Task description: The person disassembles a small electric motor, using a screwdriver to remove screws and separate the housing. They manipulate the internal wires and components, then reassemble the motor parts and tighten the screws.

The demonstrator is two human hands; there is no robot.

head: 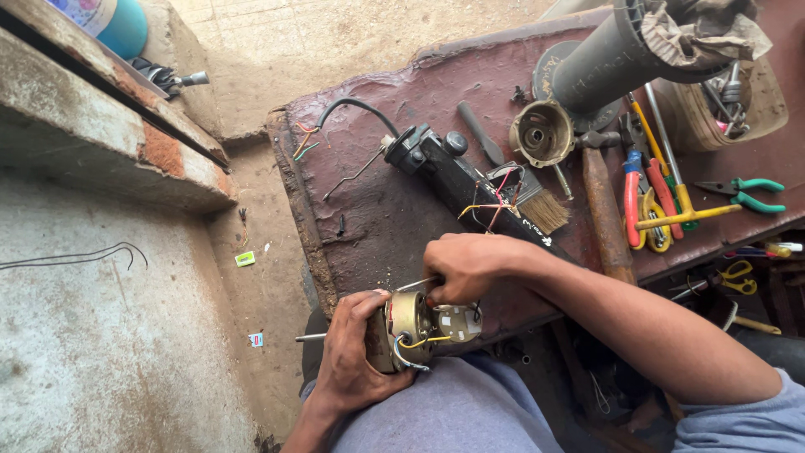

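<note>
A small round brass-coloured motor (408, 330) with a thin steel shaft was held near the bottom of the view, over the lap and just past the near edge of the dark red wooden desk (394, 218). The left hand (352, 356) was wrapped around the left side of the motor, its fingers clenched on it. The right hand (465, 264) was pressed on top of the motor, its fingers pinched on a thin metal rod (415, 284); what the rod was could not be told. Yellow, blue and white wires (415, 346) hung loose from the motor, joined to nothing, so the work looked only partly done.

Farther away on the desk, a long black switch housing (453, 172) with bare wires was lying open. To its right a small flat paint brush (537, 201) and a round brass cup (542, 132) were lying apart. At the far right, red, blue and yellow handled pliers and screwdrivers (654, 201) were heaped, with green handled pliers (746, 195) beside them. None of these parts had been put together yet.
</note>
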